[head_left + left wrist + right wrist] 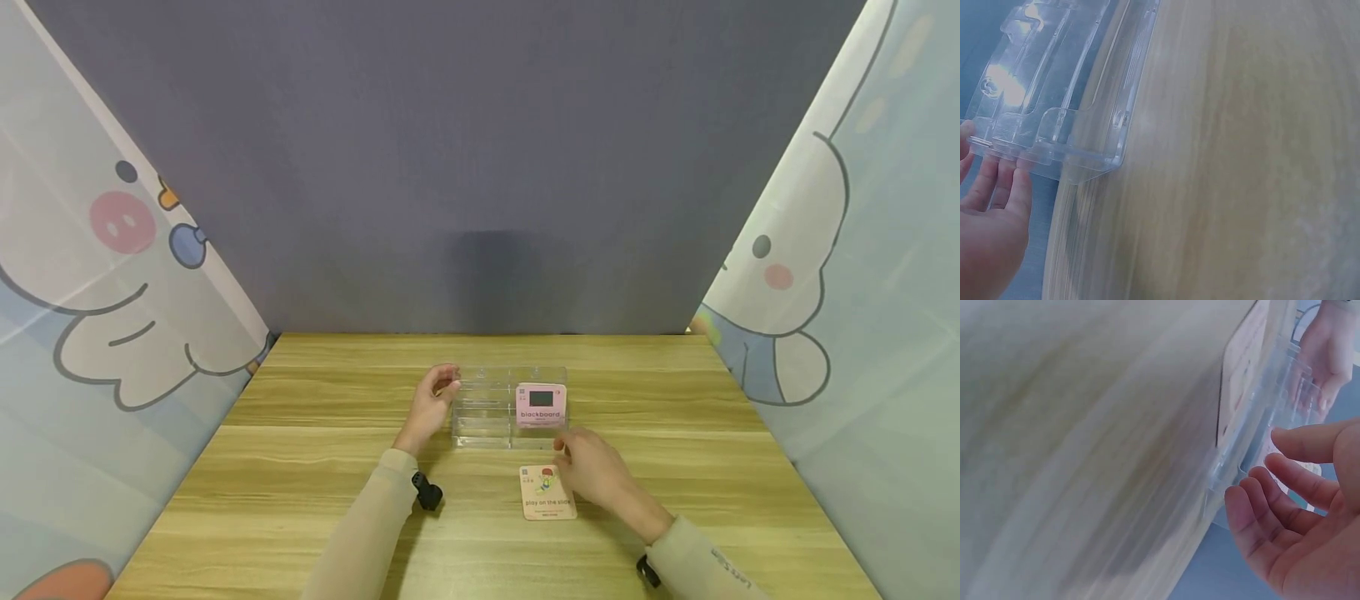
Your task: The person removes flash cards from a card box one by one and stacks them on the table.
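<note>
A clear plastic card rack with two columns of tiers stands on the table. My left hand holds its left side edge, and the left wrist view shows the fingertips at the rim of the clear rack. A pink "blackboard" card leans in the right column. In front of the rack lies a "play on the slide" card, flat on the table. My right hand hovers beside that card's upper right corner. In the right wrist view the right hand has loosely bent fingers with nothing between them.
The wood-grain table ends at a dark grey upright panel behind the rack. Cartoon-printed curtains hang on both sides. Black wrist devices sit at both sleeve cuffs.
</note>
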`<state>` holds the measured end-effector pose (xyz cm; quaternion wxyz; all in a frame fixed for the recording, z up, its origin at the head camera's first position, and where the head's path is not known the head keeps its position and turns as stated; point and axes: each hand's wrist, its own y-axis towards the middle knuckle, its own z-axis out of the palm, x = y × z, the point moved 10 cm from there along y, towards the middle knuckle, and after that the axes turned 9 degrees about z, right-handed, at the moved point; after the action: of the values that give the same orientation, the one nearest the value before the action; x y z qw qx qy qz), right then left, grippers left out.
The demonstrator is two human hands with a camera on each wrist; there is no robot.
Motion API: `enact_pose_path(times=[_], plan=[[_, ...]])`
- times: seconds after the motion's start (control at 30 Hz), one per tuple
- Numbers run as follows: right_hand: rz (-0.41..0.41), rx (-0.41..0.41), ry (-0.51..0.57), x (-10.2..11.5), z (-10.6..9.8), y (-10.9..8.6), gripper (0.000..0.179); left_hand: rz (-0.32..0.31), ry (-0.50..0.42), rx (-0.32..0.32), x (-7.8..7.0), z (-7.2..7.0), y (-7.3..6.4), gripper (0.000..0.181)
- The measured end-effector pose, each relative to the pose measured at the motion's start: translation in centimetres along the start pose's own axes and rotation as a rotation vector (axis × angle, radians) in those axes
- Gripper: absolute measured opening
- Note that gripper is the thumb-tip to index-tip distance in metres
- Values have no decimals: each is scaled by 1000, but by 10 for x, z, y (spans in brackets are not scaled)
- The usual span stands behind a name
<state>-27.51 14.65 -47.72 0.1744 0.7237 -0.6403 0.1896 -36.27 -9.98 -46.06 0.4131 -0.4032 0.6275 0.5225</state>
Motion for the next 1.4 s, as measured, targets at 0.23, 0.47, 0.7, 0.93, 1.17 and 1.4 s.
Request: enact_pose_path(times=[0.23, 0.47, 0.7, 0.93, 1.17, 1.4], plan=[[-10, -64, 31, 0, -15, 3, 10, 4, -8, -19, 2, -2, -2, 30], [7, -107, 76, -2, -28, 9, 7, 15, -11, -13, 4, -2, -1, 30], [-9, -178, 76, 1, -42, 13, 7, 6, -17, -17, 3, -1, -2, 31], [-7, -213, 73, 1, -49, 16, 14, 8, -6, -33, 26, -3, 2, 35], [-67, -313, 74, 9, -60, 17, 18, 28, 31, -45, 34, -4, 5, 33], [-122, -370, 81, 15, -67, 19, 19, 20, 18, -46, 35, -4, 7, 34]])
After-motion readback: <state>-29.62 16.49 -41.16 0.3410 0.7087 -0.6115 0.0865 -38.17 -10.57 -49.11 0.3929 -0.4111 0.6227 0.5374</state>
